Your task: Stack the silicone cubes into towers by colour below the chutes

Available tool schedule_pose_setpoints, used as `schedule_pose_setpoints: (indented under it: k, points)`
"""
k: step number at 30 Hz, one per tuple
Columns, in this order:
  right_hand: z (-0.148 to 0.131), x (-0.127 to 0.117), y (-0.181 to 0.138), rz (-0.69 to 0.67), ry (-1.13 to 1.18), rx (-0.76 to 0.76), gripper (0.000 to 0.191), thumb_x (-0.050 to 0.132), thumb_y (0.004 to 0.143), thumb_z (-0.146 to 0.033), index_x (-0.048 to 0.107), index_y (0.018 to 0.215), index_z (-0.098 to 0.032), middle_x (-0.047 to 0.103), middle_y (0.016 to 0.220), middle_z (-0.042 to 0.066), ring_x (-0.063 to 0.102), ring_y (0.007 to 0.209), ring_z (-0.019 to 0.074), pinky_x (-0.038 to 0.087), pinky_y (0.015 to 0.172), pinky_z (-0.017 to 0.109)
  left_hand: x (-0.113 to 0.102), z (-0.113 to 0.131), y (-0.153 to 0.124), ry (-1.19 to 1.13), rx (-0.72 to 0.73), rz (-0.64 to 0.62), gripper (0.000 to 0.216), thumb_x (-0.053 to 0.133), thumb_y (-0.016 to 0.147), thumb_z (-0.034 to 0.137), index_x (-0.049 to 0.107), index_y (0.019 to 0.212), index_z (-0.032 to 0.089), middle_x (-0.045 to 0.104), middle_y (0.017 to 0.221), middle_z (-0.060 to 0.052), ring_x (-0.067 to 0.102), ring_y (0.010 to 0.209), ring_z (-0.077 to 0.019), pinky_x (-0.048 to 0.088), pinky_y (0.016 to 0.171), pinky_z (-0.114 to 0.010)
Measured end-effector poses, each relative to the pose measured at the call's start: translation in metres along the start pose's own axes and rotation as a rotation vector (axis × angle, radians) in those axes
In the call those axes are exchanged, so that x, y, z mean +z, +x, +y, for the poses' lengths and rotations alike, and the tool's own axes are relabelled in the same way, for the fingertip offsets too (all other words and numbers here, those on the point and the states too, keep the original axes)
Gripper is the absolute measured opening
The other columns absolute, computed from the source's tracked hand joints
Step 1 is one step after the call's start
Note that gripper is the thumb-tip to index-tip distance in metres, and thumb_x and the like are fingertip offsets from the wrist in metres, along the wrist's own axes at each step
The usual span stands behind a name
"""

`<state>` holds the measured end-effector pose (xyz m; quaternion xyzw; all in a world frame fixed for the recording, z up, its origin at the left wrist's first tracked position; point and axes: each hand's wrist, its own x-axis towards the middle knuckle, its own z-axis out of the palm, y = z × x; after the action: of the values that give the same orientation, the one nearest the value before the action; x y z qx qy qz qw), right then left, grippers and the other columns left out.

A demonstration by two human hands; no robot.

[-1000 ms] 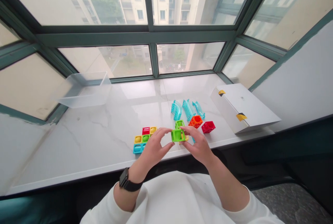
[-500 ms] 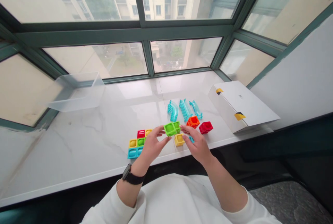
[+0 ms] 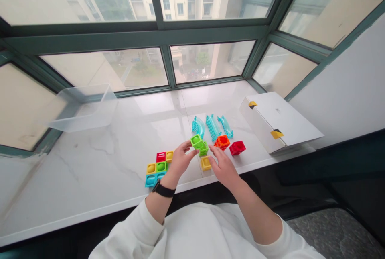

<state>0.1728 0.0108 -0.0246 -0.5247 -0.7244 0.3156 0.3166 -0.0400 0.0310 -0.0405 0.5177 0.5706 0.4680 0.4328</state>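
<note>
My left hand (image 3: 179,162) pinches a green cube block (image 3: 197,141) and holds it just above a second green block (image 3: 203,149) on the white marble sill (image 3: 105,158). My right hand (image 3: 222,166) rests beside it, fingers loosely spread, touching a yellow block (image 3: 206,163) and holding nothing. To the left lies a flat cluster of joined blocks (image 3: 158,167) in red, yellow, green and blue. An orange block (image 3: 222,142) and a red block (image 3: 237,147) sit just right of my hands.
Three turquoise track pieces (image 3: 212,125) lie behind the blocks. A white cardboard box (image 3: 278,122) stands at the right end of the sill. A clear plastic bin (image 3: 82,107) sits at the back left by the window.
My left hand took the green block alone and carried it forward, over the other green block. My right hand let go and dropped to the yellow block.
</note>
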Motion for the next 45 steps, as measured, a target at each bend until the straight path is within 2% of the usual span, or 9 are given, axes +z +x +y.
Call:
schedule_pose_setpoints:
  k: [6, 12, 21, 28, 31, 36, 45]
  points:
    - [0.000, 0.002, 0.003, -0.008, 0.006, 0.008, 0.051, 0.051, 0.103, -0.036, 0.053, 0.153, -0.025, 0.060, 0.152, 0.013, 0.057, 0.141, 0.0322, 0.050, 0.117, 0.057, 0.009, -0.007, 0.007, 0.218, 0.138, 0.013, 0.040, 0.081, 0.086, 0.031, 0.073, 0.125, 0.026, 0.077, 0.126, -0.008, 0.071, 0.116, -0.0281, 0.056, 0.106, -0.051]
    - [-0.001, 0.002, 0.006, -0.024, -0.009, 0.019, 0.054, 0.052, 0.102, -0.036, 0.053, 0.153, -0.020, 0.058, 0.155, 0.015, 0.054, 0.145, 0.0325, 0.045, 0.122, 0.057, 0.011, -0.008, 0.009, 0.307, 0.187, 0.006, 0.040, 0.078, 0.087, 0.026, 0.072, 0.127, 0.027, 0.075, 0.130, -0.008, 0.069, 0.122, -0.0281, 0.055, 0.109, -0.051]
    - [0.003, 0.006, 0.005, 0.013, -0.025, 0.020, 0.055, 0.057, 0.099, -0.033, 0.055, 0.153, -0.024, 0.065, 0.148, 0.013, 0.063, 0.137, 0.0340, 0.053, 0.114, 0.056, 0.014, -0.016, 0.008, 0.325, 0.179, -0.005, 0.041, 0.078, 0.086, 0.023, 0.071, 0.127, 0.025, 0.074, 0.131, -0.009, 0.069, 0.123, -0.0291, 0.055, 0.109, -0.053]
    - [0.004, 0.006, 0.006, -0.023, -0.007, 0.040, 0.056, 0.055, 0.099, -0.033, 0.052, 0.154, -0.025, 0.063, 0.150, 0.012, 0.063, 0.137, 0.0326, 0.052, 0.115, 0.054, 0.017, -0.018, 0.010, 0.210, 0.179, -0.044, 0.041, 0.077, 0.086, 0.021, 0.071, 0.126, 0.026, 0.076, 0.124, -0.009, 0.075, 0.106, -0.0247, 0.063, 0.098, -0.047]
    - [0.006, 0.006, 0.006, -0.024, 0.010, 0.047, 0.057, 0.057, 0.098, -0.033, 0.051, 0.155, -0.024, 0.063, 0.151, 0.013, 0.064, 0.135, 0.0324, 0.053, 0.115, 0.054, 0.017, -0.017, 0.010, 0.244, 0.192, -0.041, 0.042, 0.077, 0.086, 0.021, 0.070, 0.127, 0.026, 0.076, 0.123, -0.008, 0.075, 0.107, -0.0251, 0.062, 0.100, -0.049]
    - [0.011, 0.009, 0.005, 0.007, 0.053, 0.031, 0.058, 0.060, 0.098, -0.031, 0.051, 0.155, -0.024, 0.065, 0.146, 0.014, 0.067, 0.131, 0.0328, 0.056, 0.112, 0.056, 0.016, -0.015, 0.007, 0.244, 0.203, -0.048, 0.056, 0.076, 0.087, 0.019, 0.062, 0.140, 0.027, 0.074, 0.130, -0.010, 0.074, 0.113, -0.0254, 0.061, 0.103, -0.050]
    - [0.013, 0.012, 0.004, 0.007, 0.089, 0.044, 0.061, 0.062, 0.095, -0.030, 0.050, 0.155, -0.025, 0.065, 0.145, 0.013, 0.066, 0.133, 0.0301, 0.056, 0.113, 0.051, 0.014, -0.018, 0.006, 0.365, 0.299, -0.097, 0.053, 0.071, 0.093, 0.023, 0.058, 0.144, 0.028, 0.072, 0.130, -0.010, 0.072, 0.115, -0.0252, 0.061, 0.101, -0.048]
